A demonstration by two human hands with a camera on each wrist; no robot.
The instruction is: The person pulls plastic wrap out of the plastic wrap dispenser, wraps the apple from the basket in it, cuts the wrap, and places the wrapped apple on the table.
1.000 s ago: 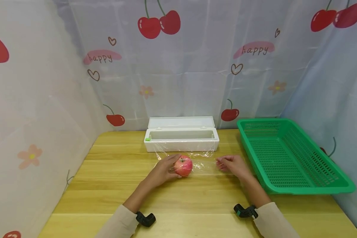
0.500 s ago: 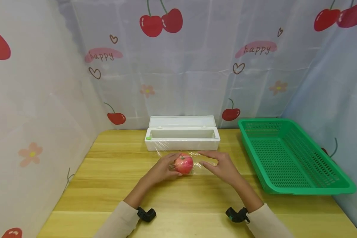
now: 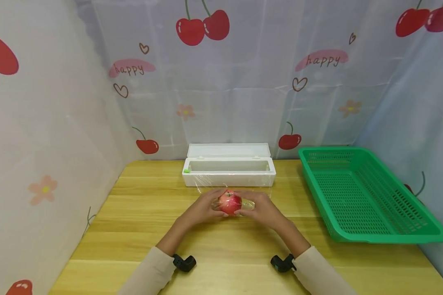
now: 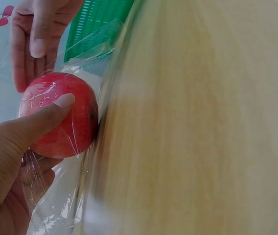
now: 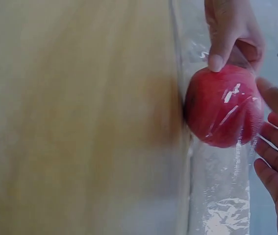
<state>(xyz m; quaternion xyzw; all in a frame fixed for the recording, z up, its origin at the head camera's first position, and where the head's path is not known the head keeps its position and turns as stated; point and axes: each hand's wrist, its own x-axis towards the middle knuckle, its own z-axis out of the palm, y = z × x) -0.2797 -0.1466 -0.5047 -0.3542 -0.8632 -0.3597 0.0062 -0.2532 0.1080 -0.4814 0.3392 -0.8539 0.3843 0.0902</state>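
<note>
A red apple (image 3: 230,203) rests on the wooden table under clear cling film (image 5: 224,210), which clings to its skin in shiny creases and spreads out on both sides. My left hand (image 3: 203,208) grips the apple from the left, thumb on the near side and fingers behind, through the film. From the right, my right hand (image 3: 264,209) reaches to the apple with thumb and fingers spread around its side. In the right wrist view those fingers are nearly straight, their tips right at the film's edge. The film stretches back toward a white cling film box (image 3: 229,180).
The box stands at the table's back edge with its lid (image 3: 229,150) raised and a small green piece (image 3: 187,171) at its left front. To the right sits a green plastic basket (image 3: 391,237). A cherry-print curtain (image 3: 243,82) hangs behind the wooden table (image 3: 229,262).
My right hand has let go of the film's right side and moved left to the apple. My left hand has kept its grip on the apple.
</note>
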